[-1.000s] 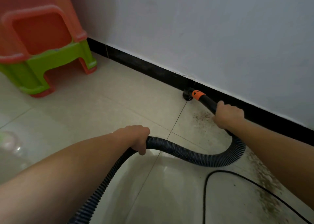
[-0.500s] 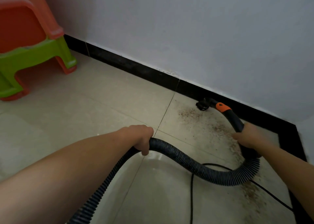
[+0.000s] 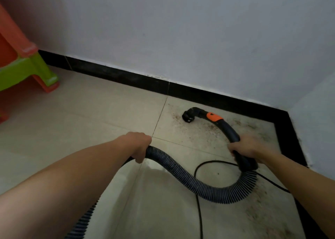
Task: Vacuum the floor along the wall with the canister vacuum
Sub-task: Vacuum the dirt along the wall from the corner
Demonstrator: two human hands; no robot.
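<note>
Black ribbed hose (image 3: 181,173) held in both hands.
Fingers closed: the left hand (image 3: 139,146) curls round the hose, the right hand (image 3: 248,148) clasps the curved wand (image 3: 228,130), nozzle (image 3: 188,116) on dirt-speckled tile (image 3: 199,135) near the baseboard (image 3: 208,95).

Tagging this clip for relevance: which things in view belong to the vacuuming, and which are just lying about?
In use: ribbed hose, handle tube, nozzle, power cord, dirt by the baseboard, left hand, right hand.
Lying about: orange-and-green plastic stool.
</note>
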